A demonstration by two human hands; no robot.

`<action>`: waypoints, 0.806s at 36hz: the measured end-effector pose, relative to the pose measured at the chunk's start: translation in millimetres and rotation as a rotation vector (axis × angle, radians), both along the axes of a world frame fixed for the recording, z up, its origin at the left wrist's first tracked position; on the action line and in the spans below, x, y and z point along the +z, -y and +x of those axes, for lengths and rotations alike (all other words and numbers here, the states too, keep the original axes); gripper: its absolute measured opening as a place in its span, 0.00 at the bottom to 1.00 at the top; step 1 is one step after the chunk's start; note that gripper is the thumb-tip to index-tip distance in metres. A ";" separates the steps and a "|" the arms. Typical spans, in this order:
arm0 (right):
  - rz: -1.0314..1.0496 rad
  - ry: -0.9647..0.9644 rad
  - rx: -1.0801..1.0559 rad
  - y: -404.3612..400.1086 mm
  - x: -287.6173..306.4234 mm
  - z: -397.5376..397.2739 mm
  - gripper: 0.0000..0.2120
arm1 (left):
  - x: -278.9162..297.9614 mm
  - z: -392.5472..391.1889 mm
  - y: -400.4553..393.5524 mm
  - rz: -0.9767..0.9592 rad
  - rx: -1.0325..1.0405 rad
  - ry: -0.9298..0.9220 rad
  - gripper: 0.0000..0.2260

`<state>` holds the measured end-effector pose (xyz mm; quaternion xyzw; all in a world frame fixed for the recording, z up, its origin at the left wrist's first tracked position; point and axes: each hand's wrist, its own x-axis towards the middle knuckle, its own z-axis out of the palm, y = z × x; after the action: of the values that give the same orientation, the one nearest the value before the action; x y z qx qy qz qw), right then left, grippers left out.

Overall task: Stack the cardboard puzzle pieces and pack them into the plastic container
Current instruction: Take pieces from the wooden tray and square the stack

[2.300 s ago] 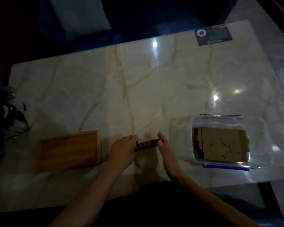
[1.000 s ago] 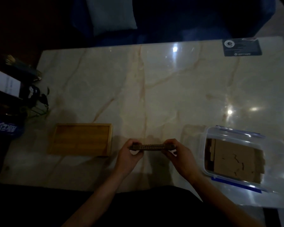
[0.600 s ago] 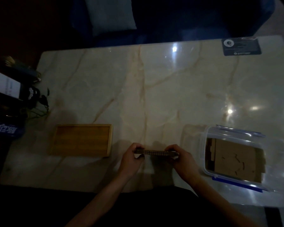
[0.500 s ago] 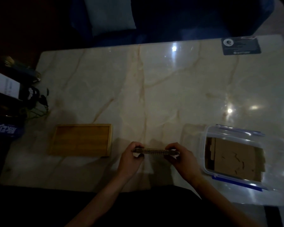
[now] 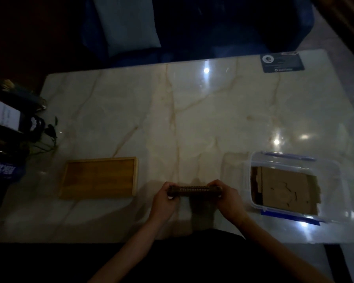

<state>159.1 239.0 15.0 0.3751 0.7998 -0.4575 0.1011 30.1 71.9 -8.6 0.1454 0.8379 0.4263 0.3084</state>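
Both hands have drawn the stack a bit nearer the desk's front edge vs 0.5 s ago, otherwise same pose.

Head view: left hand (image 5: pixel 165 201) and right hand (image 5: pixel 226 199) each pinch one end of the stack of cardboard puzzle pieces (image 5: pixel 194 190), fingers curled closed round the ends; grip looks firm, though it's too dim to see individual fingertips. Stack sits just above or on the desk (image 5: pixel 192 119) near front edge, centre; can't tell which. Long axis runs left-right, parallel to front edge, corrugated edge facing the camera. Prob held at both ends to square the pieces up before moving them as one block. Plastic container (image 5: pixel 290 160) stands open near the front right corner, just beside right hand, w/ cardboard already flat inside. Wooden tray (image 5: pixel 99 177) lies left of the hands, apart from them.
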 end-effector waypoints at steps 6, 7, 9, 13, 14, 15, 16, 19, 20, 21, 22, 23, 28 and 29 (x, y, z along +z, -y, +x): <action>-0.110 -0.008 -0.022 5.4 9.7 10.9 0.12 | 6.1 1.8 15.4 0.058 0.012 0.064 0.16; -0.142 -0.016 -0.046 7.6 12.2 12.5 0.13 | 8.4 2.4 18.9 0.072 0.012 0.081 0.16; -0.212 -0.003 -0.059 10.6 16.3 15.3 0.16 | 14.7 4.4 26.4 0.093 0.003 0.122 0.13; -0.308 0.043 -0.009 14.7 29.4 21.4 0.21 | 31.1 9.8 40.9 0.178 0.037 0.253 0.09; -0.317 0.055 -0.011 16.4 33.7 22.5 0.21 | 35.3 10.3 44.4 0.197 0.044 0.288 0.09; -0.333 0.066 -0.023 19.7 38.3 23.9 0.21 | 38.1 11.4 49.1 0.216 0.047 0.320 0.08; -0.363 0.067 -0.035 21.7 42.5 25.3 0.21 | 40.3 12.1 52.5 0.232 0.049 0.338 0.07; -0.469 0.038 -0.053 30.4 53.8 29.4 0.17 | 43.1 15.2 61.7 0.263 0.049 0.360 0.06; -0.490 0.027 -0.059 34.7 56.5 30.9 0.17 | 43.5 17.1 65.0 0.272 0.052 0.369 0.06; -0.501 0.019 -0.073 39.2 58.8 32.6 0.16 | 43.4 19.2 68.5 0.283 0.058 0.379 0.06; -0.506 0.009 -0.090 43.5 60.3 34.9 0.16 | 43.1 21.2 71.5 0.291 0.066 0.392 0.06; -0.507 -0.006 -0.110 47.7 61.4 37.3 0.15 | 43.2 22.9 74.4 0.296 0.077 0.404 0.06; -0.517 -0.086 -0.256 64.1 58.3 54.5 0.20 | 46.2 28.9 82.9 0.301 0.106 0.449 0.06; -0.532 -0.098 -0.277 67.3 57.6 57.0 0.22 | 47.5 30.1 83.6 0.304 0.108 0.451 0.06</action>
<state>216.0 171.7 72.6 0.4185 0.5971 -0.6779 0.0935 60.1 -11.7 38.9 0.0466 0.6809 0.5846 0.4386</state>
